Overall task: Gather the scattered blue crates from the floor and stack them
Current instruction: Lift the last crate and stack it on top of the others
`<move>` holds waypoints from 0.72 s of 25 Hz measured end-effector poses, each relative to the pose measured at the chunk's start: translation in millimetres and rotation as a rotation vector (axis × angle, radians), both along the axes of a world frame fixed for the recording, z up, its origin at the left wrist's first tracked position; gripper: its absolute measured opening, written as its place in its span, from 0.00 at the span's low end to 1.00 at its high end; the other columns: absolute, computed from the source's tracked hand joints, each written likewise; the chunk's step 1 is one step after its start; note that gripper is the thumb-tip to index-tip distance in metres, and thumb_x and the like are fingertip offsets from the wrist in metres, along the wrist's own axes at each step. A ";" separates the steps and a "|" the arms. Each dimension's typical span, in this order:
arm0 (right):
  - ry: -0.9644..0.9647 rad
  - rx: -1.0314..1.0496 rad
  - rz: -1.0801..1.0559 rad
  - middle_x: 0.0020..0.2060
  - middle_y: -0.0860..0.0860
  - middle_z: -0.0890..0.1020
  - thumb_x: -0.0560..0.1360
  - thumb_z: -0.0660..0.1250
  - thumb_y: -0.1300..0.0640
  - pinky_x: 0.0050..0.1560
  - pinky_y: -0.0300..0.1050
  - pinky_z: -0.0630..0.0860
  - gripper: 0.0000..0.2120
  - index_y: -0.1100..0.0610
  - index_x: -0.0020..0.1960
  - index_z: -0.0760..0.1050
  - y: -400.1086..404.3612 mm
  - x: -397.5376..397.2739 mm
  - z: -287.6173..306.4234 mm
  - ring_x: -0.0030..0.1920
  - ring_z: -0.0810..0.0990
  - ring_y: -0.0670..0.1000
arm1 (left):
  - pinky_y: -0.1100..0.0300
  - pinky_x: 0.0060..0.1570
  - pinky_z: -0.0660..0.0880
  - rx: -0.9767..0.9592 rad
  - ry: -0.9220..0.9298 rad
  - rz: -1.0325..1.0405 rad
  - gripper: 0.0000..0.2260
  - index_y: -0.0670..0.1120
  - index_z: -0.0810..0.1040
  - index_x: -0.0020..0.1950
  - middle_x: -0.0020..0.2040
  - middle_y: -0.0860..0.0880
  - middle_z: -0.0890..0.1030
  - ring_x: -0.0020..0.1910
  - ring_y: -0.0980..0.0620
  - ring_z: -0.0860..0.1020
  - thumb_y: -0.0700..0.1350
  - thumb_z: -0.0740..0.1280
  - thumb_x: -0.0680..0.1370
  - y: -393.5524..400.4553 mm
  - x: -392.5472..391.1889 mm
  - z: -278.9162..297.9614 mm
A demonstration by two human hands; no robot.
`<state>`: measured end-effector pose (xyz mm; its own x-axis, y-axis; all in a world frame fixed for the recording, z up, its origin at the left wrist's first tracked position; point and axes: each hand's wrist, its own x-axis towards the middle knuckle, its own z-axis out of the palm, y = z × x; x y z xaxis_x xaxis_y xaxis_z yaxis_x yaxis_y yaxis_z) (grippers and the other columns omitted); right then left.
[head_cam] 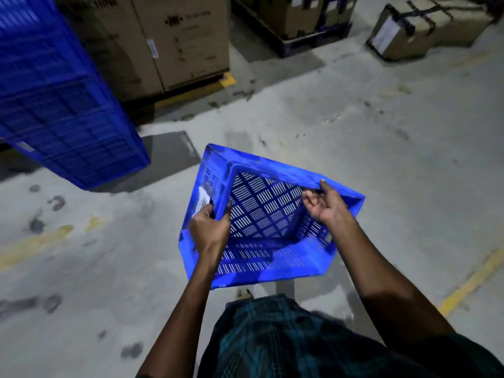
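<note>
A person holds a blue crate (261, 214) in both hands above the concrete floor (381, 148), tilted so that its open top faces back toward them and its slotted bottom shows between the two hands. The left hand (210, 230) grips the crate's left wall, its fingers curled over the rim with the thumb on the inner side; just beyond those fingertips, on the outer face of the same wall, sits a white label (202, 201). The right hand (323, 205) grips the far long rim, thumb pressed along the top edge and the other fingers curled beneath it inside the crate. The near wall of the crate lies below both wrists, close to the person's dark checked garment (286, 336). Well beyond the left fingers, up and to the left, stands a tall stack of blue crates (60, 99), blurred, so I cannot count its layers. Behind that stack, and farther from the fingers, are large cardboard boxes (177, 42). Far off past the right fingertips, a strapped cardboard box (409, 31) lies tipped on the floor, beside what looks like a dark pallet (297, 40) loaded with more cartons. Yellow painted lines (469, 282) cross the floor to the right of the right forearm.
</note>
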<state>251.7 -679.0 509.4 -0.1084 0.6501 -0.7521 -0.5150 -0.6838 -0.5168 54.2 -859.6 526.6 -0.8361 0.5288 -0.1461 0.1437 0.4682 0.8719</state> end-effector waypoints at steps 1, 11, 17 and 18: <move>0.047 0.015 0.013 0.30 0.54 0.84 0.81 0.63 0.52 0.34 0.44 0.83 0.11 0.58 0.44 0.73 1.6 -7.1 -0.3 0.29 0.84 0.50 | 0.57 0.29 0.63 -0.015 0.021 0.004 0.19 0.46 0.68 0.29 0.24 0.52 0.70 0.25 0.54 0.68 0.51 0.72 0.74 0.8 0.3 13.8; -0.335 -0.068 0.355 0.43 0.51 0.79 0.78 0.68 0.53 0.31 0.43 0.75 0.10 0.57 0.55 0.72 12.4 -57.0 -69.8 0.39 0.79 0.53 | 0.58 0.30 0.68 -0.050 0.305 0.184 0.13 0.43 0.76 0.34 0.26 0.47 0.75 0.28 0.49 0.74 0.51 0.71 0.71 24.4 -59.9 109.3; -0.616 -0.052 0.375 0.62 0.61 0.76 0.63 0.80 0.53 0.52 0.60 0.81 0.36 0.59 0.63 0.65 85.0 -111.2 -92.4 0.54 0.80 0.60 | 0.66 0.26 0.64 -0.038 0.360 0.339 0.18 0.45 0.72 0.29 0.22 0.50 0.68 0.22 0.56 0.66 0.53 0.72 0.71 56.0 -87.4 132.3; -0.680 -0.052 0.425 0.63 0.62 0.75 0.64 0.79 0.53 0.51 0.60 0.81 0.35 0.61 0.64 0.66 97.3 -120.8 -91.3 0.55 0.80 0.61 | 0.65 0.25 0.62 -0.021 0.350 0.368 0.18 0.46 0.71 0.28 0.22 0.50 0.68 0.21 0.56 0.64 0.53 0.72 0.72 57.8 -94.0 136.3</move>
<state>130.9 -581.7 418.1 0.1537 0.6187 -0.7704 0.2111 -0.7823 -0.5861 -39.8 -801.8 663.0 -0.9671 0.1903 0.1689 0.2482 0.5596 0.7908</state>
